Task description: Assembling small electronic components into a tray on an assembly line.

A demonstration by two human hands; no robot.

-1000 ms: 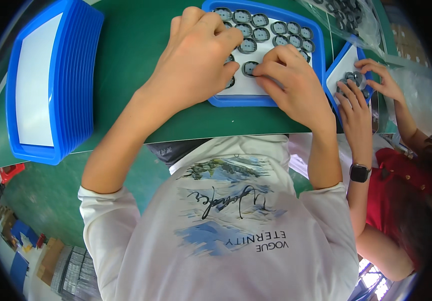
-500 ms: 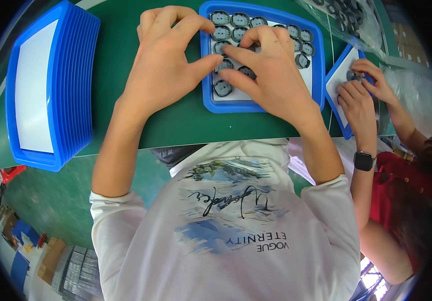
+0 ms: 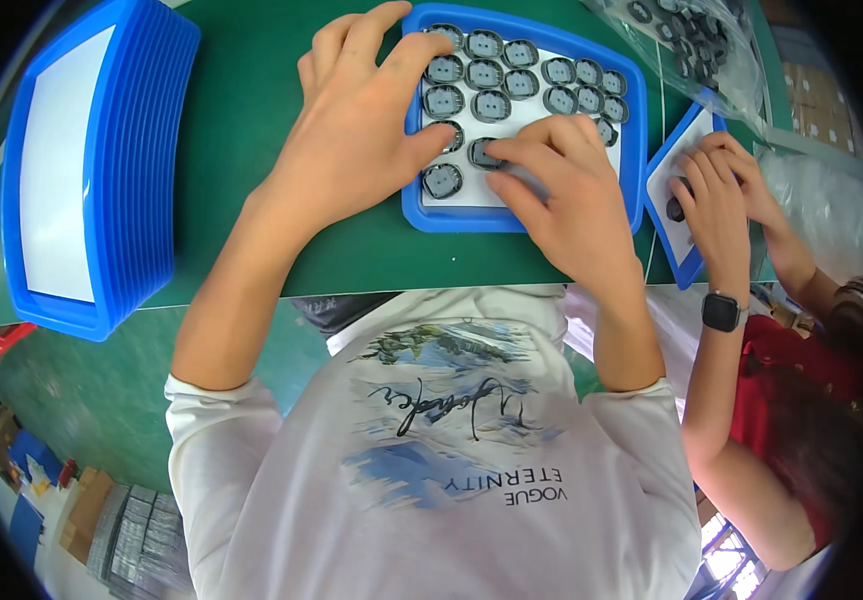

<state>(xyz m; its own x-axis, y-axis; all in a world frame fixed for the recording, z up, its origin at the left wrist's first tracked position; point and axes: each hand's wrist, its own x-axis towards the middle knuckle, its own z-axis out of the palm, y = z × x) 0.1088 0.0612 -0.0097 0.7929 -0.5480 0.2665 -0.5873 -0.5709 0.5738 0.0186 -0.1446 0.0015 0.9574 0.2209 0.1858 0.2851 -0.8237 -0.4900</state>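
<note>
Dark grey oval plastic parts (image 3: 491, 105) lie in rows on the white bottom of a blue tray (image 3: 526, 217). My left hand (image 3: 351, 130) reaches over the tray's left side, fingers spread. Its index fingertip touches a part in the upper left corner, and its thumb partly covers another part (image 3: 453, 137) lower in the left column. Inside the tray, my right hand (image 3: 566, 185) has its index fingertip on the right side of a grey part (image 3: 482, 152). The thumb sits just below, with a gap between the two; its other fingers are bent.
A tall stack of blue trays (image 3: 141, 170) stands to the left on the green table (image 3: 241, 100). On the right, a co-worker's hands (image 3: 716, 190) handle a dark part over another blue tray (image 3: 689, 270). A clear plastic bag (image 3: 691, 50) of parts lies at the back right.
My right hand has drawn back to the right from the left column, uncovering several parts. My left thumb remains near the left column. The co-worker's hands have shifted lower over their tray.
</note>
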